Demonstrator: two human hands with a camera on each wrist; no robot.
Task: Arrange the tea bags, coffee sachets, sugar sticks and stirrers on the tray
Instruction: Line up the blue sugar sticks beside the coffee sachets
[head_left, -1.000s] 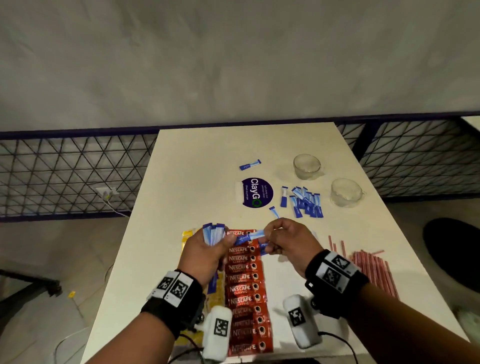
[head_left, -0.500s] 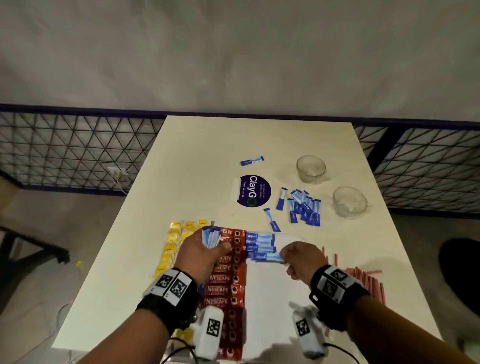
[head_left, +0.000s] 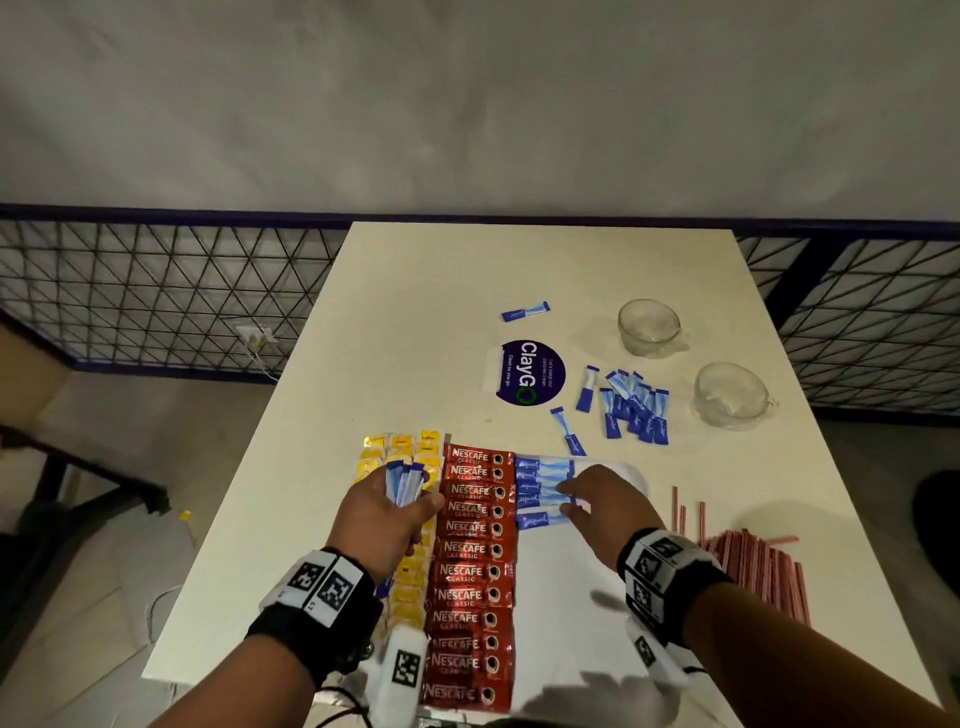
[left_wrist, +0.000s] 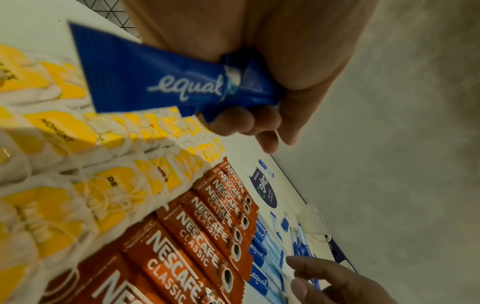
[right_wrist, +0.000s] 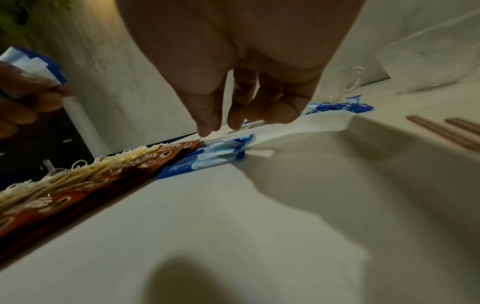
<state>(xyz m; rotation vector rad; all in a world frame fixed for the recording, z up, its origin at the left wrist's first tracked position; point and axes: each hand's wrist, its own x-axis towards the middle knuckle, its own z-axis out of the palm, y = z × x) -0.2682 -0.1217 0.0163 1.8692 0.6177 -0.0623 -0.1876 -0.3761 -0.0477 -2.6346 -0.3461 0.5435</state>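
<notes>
- Head view, taking the column of red coffee sachets (head_left: 475, 566) on the white tray (head_left: 566, 623) as the landmark: the yellow tea bags (head_left: 410, 571) lie in columns just left of it, touching its left edge.
- Over the far end of the tea bags, left of the sachets, the left hand (head_left: 387, 519) is clenched around a bundle of blue sugar sticks (head_left: 405, 483); they stand nearly upright out of the fist, long axis pointing away from the person.
- Just right of the sachets' far end, the laid sugar sticks (head_left: 543, 491) lie crosswise, long axis left to right, stacked one below the other and touching the sachets' right edge.
- At the right ends of that row, the right hand (head_left: 597, 512) is released, palm down, fingers (right_wrist: 207, 123) straight and resting on or just above the sticks; it holds nothing.
- I judge the next stick comes from the left hand's bundle, so the right hand must cross over the sachets to reach it, then turn it crosswise below the row.
- Farther right of the sachets and off the tray, the red stirrers (head_left: 753, 571) lie on the table (head_left: 467, 270), long axis running away from the person.
- Beyond the sachets' far end and to their right, loose sugar sticks (head_left: 631, 408) lie in a heap on the table, well apart from both hands.
</notes>
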